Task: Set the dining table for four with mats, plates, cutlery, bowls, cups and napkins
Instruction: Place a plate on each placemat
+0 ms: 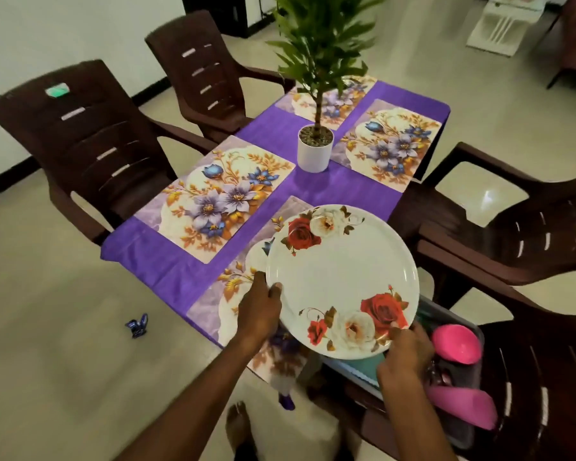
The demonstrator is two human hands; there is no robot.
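Both hands hold one plate (pixel 341 281) by opposite rims, left hand (pixel 260 306) pinching the left edge, right hand (pixel 404 354) gripping the near edge, fingers curled round it. It hovers level over the mat (pixel 236 304) at the desk's near right corner, likely for centring there.

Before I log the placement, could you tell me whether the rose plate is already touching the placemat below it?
Cannot tell. The head view shows the rose plate gripped by the left hand and right hand, hiding the placemat beneath it.
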